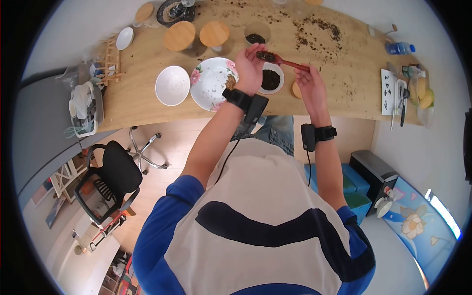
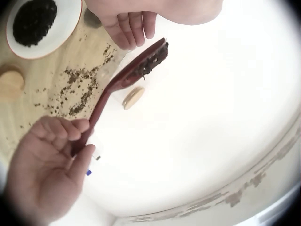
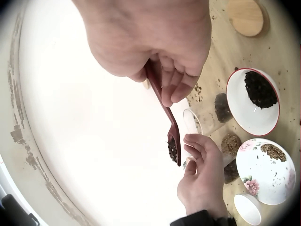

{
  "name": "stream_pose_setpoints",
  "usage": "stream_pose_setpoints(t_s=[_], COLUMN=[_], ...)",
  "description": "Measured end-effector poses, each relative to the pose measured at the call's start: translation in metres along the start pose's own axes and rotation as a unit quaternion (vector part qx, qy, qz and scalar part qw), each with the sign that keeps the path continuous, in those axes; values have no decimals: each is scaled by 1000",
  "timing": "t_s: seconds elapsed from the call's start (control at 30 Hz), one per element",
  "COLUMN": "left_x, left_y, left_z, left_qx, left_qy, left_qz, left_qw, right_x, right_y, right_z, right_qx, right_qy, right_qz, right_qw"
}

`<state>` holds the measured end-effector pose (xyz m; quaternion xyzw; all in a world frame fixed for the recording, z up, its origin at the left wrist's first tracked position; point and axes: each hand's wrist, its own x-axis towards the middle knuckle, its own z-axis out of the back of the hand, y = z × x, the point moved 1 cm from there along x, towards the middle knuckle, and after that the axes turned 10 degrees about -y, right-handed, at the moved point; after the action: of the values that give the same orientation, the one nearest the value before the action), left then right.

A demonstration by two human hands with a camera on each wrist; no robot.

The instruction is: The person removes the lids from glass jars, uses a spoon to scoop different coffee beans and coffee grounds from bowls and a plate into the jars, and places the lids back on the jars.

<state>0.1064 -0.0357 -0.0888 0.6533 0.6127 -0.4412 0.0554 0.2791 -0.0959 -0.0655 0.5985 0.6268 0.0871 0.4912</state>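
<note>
My right hand (image 1: 312, 88) pinches the handle of a dark red spoon (image 1: 287, 63), its bowl pointing left and carrying dark, dry loose bits (image 2: 153, 61). My left hand (image 1: 250, 71) is beside the spoon's bowl, palm turned up and fingers loosely bent; in the right wrist view its fingertips are close to the spoon but do not hold it. Below the spoon stands a white bowl with a red rim (image 3: 233, 110), with a heap of dark dry bits (image 3: 260, 89) inside. A floral dish (image 1: 204, 91) with brown grains (image 3: 273, 152) sits to its left.
An empty white bowl (image 1: 172, 86) stands left of the dish. Behind are a clear jar (image 1: 257, 32) with dark contents and wooden-lidded jars (image 1: 214, 34). Dark crumbs (image 1: 319, 32) litter the tabletop. At right lie a white tray (image 1: 388, 93) and a blue-capped bottle (image 1: 399, 48).
</note>
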Motion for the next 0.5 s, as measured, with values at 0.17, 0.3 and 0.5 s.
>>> stream_pose_setpoints(t_s=[0.17,0.3,0.5], left_x=[31,51,65], left_y=[-8,-23,-39], left_z=[-31,-48,-43], left_qx=[-102,-73,25], left_qy=[-3,-15,-13], left_qz=[1,-74,-161], left_qw=[995,994,987], right_x=[18,40,69], right_y=[11,17,15], right_z=[-28,-39,-42], right_qx=[18,25,12], right_qy=[19,36,-46], right_qz=[10,16,41], right_qw=[1000,999,998])
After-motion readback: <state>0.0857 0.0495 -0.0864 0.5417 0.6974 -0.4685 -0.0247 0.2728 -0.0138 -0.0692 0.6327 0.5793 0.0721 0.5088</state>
